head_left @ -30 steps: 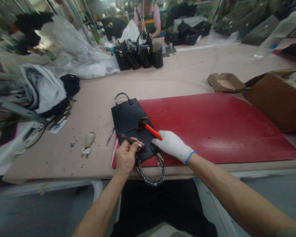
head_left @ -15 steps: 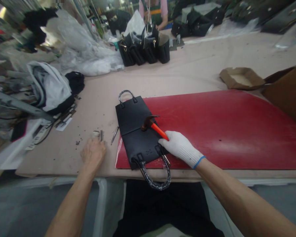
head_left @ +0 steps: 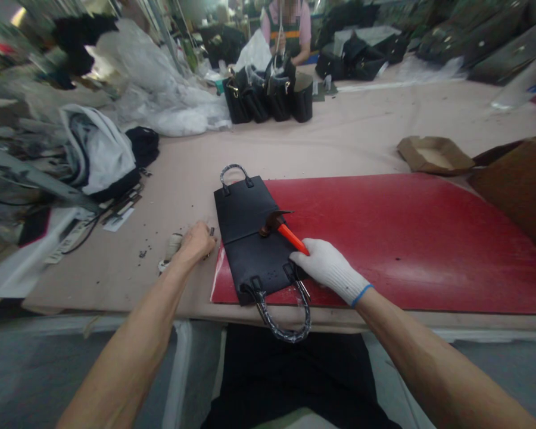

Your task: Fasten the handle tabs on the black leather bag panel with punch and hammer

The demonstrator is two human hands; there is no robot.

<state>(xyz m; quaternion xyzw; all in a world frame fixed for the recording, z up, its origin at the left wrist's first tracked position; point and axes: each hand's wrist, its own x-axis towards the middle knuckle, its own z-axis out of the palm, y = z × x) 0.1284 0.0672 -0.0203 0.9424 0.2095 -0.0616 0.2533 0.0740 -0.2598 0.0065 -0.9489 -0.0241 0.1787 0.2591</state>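
Observation:
My bare left hand [head_left: 199, 241] is closed at the left edge of the bag, its fingers on a thin metal rod [head_left: 212, 231]; only the rod's ends show. In a white knit glove, my right hand [head_left: 324, 262] grips the orange handle of a claw hammer [head_left: 290, 233]. The dark hammer head rests over a black handbag [head_left: 245, 208], which lies flat, partly on a red board [head_left: 361, 232]. Clear film wraps both bag handles, and the near one [head_left: 290, 336] hangs past the table edge. Beside my left wrist lies a small whitish roll [head_left: 174, 243].
Several black bags [head_left: 268, 98] stand at the back, with a person [head_left: 290, 33] behind them. Clear plastic wrapping [head_left: 161, 101] and a grey-white cloth item [head_left: 102, 152] lie at left. On the right is an open cardboard tray [head_left: 435, 155]. Small dark bits dot the table [head_left: 125, 268].
My left hand has moved right and forward, from beside the small items to the rod near the bag. The right hand and hammer hold almost the same place over the bag.

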